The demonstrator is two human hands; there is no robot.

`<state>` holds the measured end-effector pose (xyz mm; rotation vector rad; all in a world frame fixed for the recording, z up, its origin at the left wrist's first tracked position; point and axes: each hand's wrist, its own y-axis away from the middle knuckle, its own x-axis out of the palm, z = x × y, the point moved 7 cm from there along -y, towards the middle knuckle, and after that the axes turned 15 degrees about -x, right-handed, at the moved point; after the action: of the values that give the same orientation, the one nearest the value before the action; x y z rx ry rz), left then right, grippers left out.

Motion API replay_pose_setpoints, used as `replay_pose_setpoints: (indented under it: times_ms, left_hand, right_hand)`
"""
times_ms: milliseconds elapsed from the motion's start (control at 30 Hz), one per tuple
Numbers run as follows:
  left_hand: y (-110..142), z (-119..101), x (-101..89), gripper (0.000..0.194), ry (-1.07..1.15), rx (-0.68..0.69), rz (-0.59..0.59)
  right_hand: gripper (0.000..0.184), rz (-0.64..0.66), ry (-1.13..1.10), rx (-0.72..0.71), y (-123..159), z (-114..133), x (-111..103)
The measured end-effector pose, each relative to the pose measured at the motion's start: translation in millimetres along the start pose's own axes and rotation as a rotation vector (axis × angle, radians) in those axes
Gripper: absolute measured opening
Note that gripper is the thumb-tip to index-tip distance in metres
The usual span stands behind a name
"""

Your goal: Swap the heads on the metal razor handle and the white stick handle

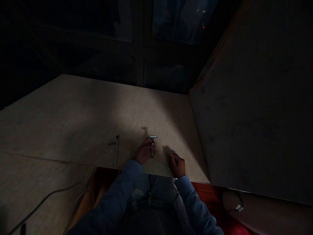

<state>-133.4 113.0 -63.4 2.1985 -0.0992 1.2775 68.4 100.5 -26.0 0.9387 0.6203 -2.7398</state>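
Note:
My left hand [143, 153] grips a razor [152, 148] by its handle, just above the table. The razor stands upright in view, its wide head at the top and its dark handle end pointing toward me. To the right, my right hand [177, 165] is closed in a fist near the table's front edge; whatever may be inside it is hidden. On the left lies a slim, light stick-like thing [116, 151] with a dark tip. A short dark bar [112, 144] lies against its left side, too dim to name surely.
The pale table [146, 104] runs back to dark window panes [181, 23]. A tall panel [249, 107] bounds it on the right. At lower left a grey cable [49, 195] crosses another pale surface. A dark band with a light tag [239, 208] shows at lower right.

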Motion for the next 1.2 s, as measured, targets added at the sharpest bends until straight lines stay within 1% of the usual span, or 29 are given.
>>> replay_pose_setpoints:
  times_ms: [233, 400, 533, 700, 800, 900, 967, 1067, 1200]
  left_hand:
    - [0.7, -4.9, -1.6, 0.027, 0.012, 0.046, 0.008]
    - [0.3, -6.9, -1.5, 0.016, 0.015, 0.063, -0.005]
    - [1.1, -6.7, 0.3, 0.020, -0.023, 0.065, -0.011]
    - [3.2, -5.0, 5.0, 0.025, -0.016, 0.056, 0.021]
    - [3.9, -4.4, 4.7, 0.031, -0.021, 0.042, 0.013]
    - [3.7, -3.0, 3.2, 0.037, -0.034, -0.001, -0.008]
    - [3.9, -2.8, 3.0, 0.038, -0.036, -0.019, -0.011]
    - [4.6, -2.6, 5.5, 0.033, -0.028, -0.029, 0.013]
    - [5.7, -1.4, 10.7, 0.024, 0.031, -0.049, 0.061]
  right_hand:
    - [0.055, 0.007, -0.040, 0.000, 0.8, 1.3, -0.3]
    - [0.053, 0.020, -0.046, -0.026, 0.0, 2.6, 0.9]
    - [0.053, 0.028, -0.031, -0.029, -0.3, 2.5, 1.3]
    - [0.051, 0.020, -0.010, 0.013, -0.1, 3.3, 2.4]
    - [0.051, -0.001, -0.004, 0.057, -1.2, 7.2, 4.6]
    - [0.050, -0.015, 0.051, 0.111, -1.9, 11.2, 7.3]
    - [0.051, -0.023, 0.121, 0.147, -1.1, 12.4, 8.4]
    - [0.052, -0.009, 0.234, 0.177, 1.5, 12.3, 11.0]
    - [0.056, -0.016, 0.339, 0.167, 3.4, 13.3, 13.0]
